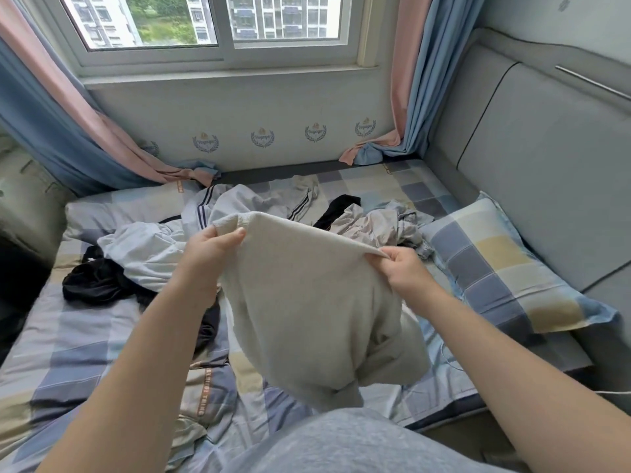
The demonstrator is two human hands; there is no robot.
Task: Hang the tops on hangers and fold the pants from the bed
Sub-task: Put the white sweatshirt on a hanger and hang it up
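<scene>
Two arms observed. Left forearm (pixel 136 353) and right forearm (pixel 512 353) are bare along their whole visible length, as are the left hand (pixel 208 249) and right hand (pixel 404 268). Left thumbnail is cut short. At lower centre, a mottled grey garment (pixel 341 442) of soft jersey-like cloth covers the body, with a rounded outline.

Daylit sliding window (pixel 211 25) between pink-and-blue curtains (pixel 41 138), crest-patterned wall (pixel 273 107) below, grey padded headboard (pixel 546 172) at right.
</scene>
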